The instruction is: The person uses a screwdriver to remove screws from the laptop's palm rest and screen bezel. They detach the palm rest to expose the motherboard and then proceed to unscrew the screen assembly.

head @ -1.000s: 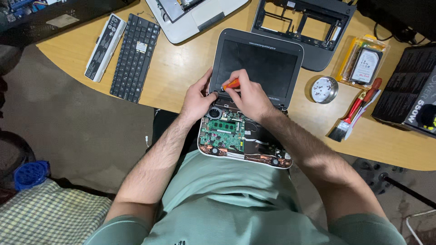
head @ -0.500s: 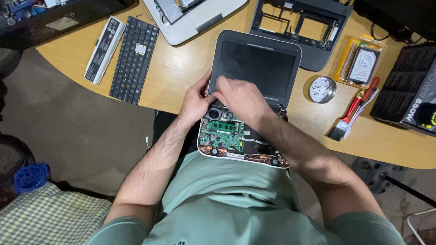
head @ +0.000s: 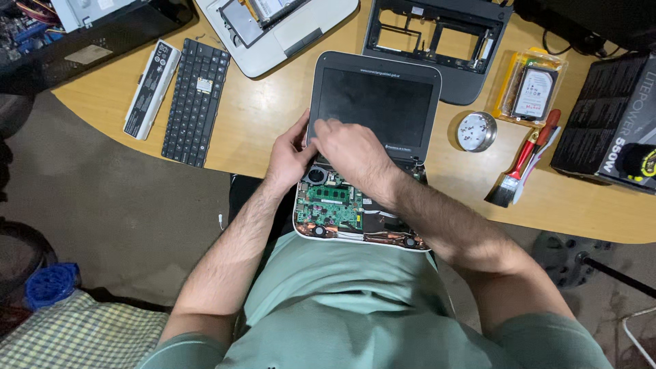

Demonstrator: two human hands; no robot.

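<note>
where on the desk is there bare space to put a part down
Bare wood lies between the black keyboard and the open laptop, and a strip below the round tin toward the desk edge. The back is crowded with laptop shells; the brush and boxed drive fill the right.

Curved light-wood desk (head: 260, 116) spans upper frame. Below its edge, dull grey-brown floor (head: 137, 219). Blue plastic object (head: 51, 283) and checked cloth (head: 75, 335) lie lower-left of desk.
</note>
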